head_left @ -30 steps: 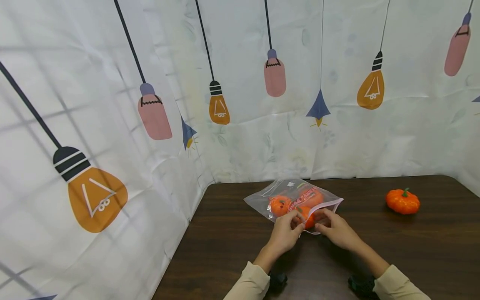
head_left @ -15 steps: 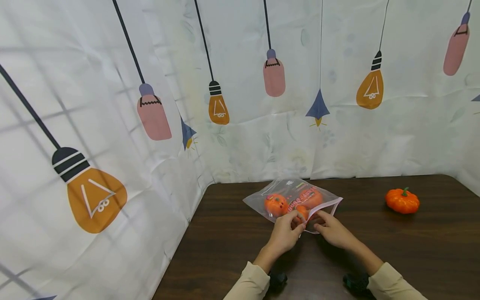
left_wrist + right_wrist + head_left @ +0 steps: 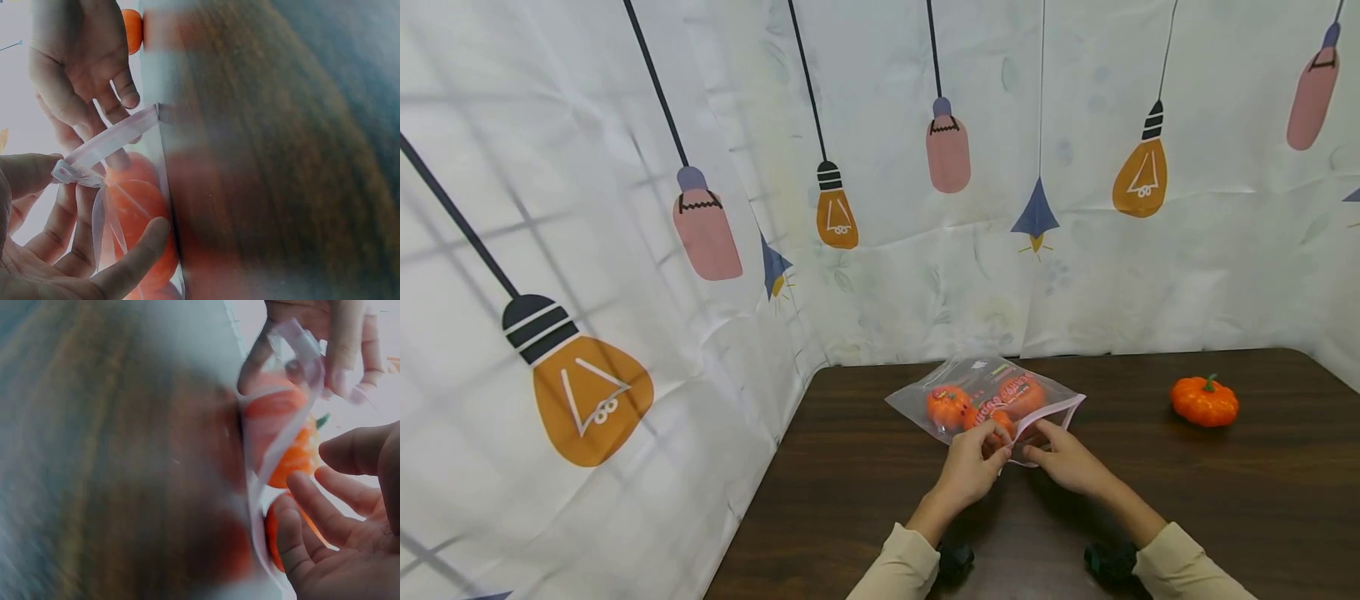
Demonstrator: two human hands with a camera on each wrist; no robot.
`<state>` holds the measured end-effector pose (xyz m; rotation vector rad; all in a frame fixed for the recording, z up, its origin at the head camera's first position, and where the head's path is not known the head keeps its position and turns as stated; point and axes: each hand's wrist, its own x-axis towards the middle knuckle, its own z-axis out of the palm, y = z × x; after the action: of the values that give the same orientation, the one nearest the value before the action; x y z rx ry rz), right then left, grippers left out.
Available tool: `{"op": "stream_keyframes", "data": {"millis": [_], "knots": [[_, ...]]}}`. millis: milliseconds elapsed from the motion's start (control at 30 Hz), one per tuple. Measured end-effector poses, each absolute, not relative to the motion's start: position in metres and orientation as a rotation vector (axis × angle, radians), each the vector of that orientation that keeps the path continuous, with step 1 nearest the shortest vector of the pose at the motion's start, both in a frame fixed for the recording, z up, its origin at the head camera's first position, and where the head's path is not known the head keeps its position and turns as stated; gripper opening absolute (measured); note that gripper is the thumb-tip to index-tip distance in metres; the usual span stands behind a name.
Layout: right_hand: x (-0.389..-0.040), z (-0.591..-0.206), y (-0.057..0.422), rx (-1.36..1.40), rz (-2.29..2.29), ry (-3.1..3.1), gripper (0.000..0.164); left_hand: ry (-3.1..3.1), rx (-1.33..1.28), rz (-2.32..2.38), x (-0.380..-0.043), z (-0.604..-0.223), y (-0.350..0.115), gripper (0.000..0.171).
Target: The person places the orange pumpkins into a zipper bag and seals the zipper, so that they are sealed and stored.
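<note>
A clear zip bag [image 3: 917,402] with red print lies on the table, its pink-edged mouth toward me. Several small orange toy pumpkins [image 3: 947,407] are inside. My left hand [image 3: 968,468] pinches the near edge of the mouth between thumb and fingers; the left wrist view shows the bunched zip strip [image 3: 119,139] there. At the mouth's right side, my right hand [image 3: 1070,460] has its fingers reaching into the opening, relaxed and apart. In the right wrist view, a green-stemmed pumpkin [image 3: 297,464] sits beyond those fingers, with a gap between.
Another orange pumpkin [image 3: 1205,402] with a green stem stands on the dark wood table [image 3: 1247,492], right of the bag. Behind the table hangs a white curtain [image 3: 895,292] printed with lamps. Dark wrist devices [image 3: 1108,562] sit under both forearms.
The pumpkin by the bag's mouth has slid deeper and left, and another has shifted left. My right hand has drawn slightly left and apart from it. My left hand keeps its place.
</note>
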<state>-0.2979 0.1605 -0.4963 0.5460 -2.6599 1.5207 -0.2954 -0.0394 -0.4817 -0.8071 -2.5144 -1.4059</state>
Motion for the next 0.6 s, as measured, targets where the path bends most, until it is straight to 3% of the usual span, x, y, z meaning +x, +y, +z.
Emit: {"op": "stream_keyframes", "data": {"millis": [600], "knots": [[-0.306,-0.472,0.206,0.659,1.546,-2.678,0.021,-2.518,-0.81,-1.351,-0.298,-0.481,-0.042,0.011]]}}
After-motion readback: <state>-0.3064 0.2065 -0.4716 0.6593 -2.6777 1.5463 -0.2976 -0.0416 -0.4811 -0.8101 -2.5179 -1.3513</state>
